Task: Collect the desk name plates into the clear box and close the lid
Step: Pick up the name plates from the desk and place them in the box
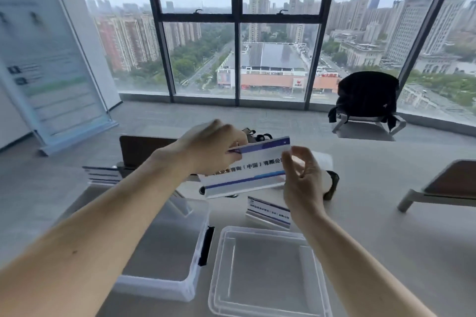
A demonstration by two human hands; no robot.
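Note:
I hold a white desk name plate (247, 170) with blue stripes and dark lettering in the air above the table. My left hand (211, 147) grips its left end and my right hand (302, 180) pinches its right edge. Below it, a second name plate (269, 212) stands on the table. The clear box (164, 247) with a black latch sits open under my left forearm. Its clear lid (268, 270) lies flat on the table to the right of the box. Another stack of plates (103, 175) lies beyond the box, at the left.
The grey table (373, 213) runs to the right. A brown chair back (144, 149) stands behind it and another chair (448, 185) is at the right. A dark object (332, 185) lies behind my right hand. A chair with a black bag (365, 100) stands by the windows.

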